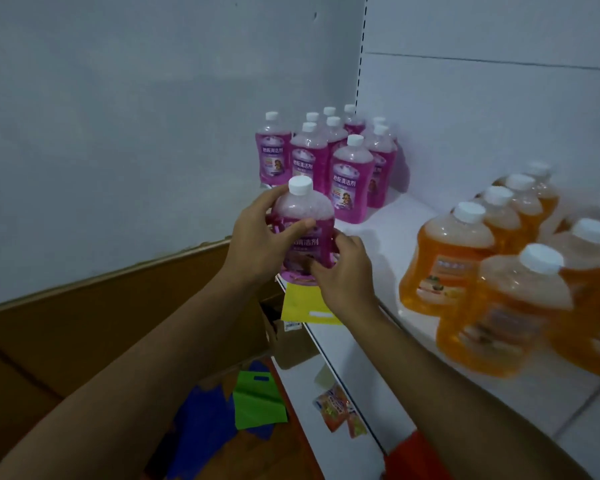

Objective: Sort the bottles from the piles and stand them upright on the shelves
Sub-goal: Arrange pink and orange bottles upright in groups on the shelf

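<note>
A pink floor-cleaner bottle point(302, 233) is held upright in both hands at the front left corner of the white shelf point(368, 341).

The left hand point(257, 244) is wrapped round its side, thumb across the label; the right hand point(343, 275) is closed on its lower part. To the right, orange bottles point(499, 289) are stood on the shelf. Farther back, a cluster of pink bottles point(329, 161) is stood in the corner.
</note>
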A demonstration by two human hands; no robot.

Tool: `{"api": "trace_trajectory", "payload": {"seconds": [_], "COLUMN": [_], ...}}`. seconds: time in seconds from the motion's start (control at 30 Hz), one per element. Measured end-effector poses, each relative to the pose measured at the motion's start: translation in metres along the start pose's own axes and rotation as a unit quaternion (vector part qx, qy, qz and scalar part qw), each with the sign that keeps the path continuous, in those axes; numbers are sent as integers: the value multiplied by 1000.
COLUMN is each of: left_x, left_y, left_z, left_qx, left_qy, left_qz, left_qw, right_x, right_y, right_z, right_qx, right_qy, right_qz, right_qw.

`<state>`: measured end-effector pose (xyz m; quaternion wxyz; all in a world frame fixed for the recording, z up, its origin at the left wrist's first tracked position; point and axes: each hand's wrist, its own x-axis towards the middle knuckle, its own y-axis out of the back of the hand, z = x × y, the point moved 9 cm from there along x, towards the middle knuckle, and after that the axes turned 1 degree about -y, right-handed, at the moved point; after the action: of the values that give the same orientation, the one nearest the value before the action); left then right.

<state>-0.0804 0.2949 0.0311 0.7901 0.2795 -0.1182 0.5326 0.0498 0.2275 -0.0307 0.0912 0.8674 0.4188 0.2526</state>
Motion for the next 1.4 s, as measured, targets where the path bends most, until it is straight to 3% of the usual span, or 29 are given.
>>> {"api": "trace_trajectory", "payload": {"seconds": [0.33,0.57,0.8,0.97,1.07,1.4], "left_x": [128,170,190,176,152,31], "left_y": [-44,-55,-57,-42,-32,-48], "left_z": [-66,-89,-108,-98,-74,19], "left_qx": [-16,-8,14,72,50,56], "left_qy": [-36,-89,-106,-164,-206,-269], "left_qz": [-49,-91,-128,-89,-66,-163], "left_qw": [998,992,986,980,975,948], "right_x": [104,126,128,112,91,-39], "right_y": [-14,-27,-40,-40,-33,15], "right_z": [45,51,53,52,50,18], "right_qx": [-46,-75,-142,-166,-189,-229], "right_qy": [-66,-94,-167,-185,-188,-144], "right_qz": [123,227,278,276,260,195], "right_qw": [989,967,935,928,928,943]}}
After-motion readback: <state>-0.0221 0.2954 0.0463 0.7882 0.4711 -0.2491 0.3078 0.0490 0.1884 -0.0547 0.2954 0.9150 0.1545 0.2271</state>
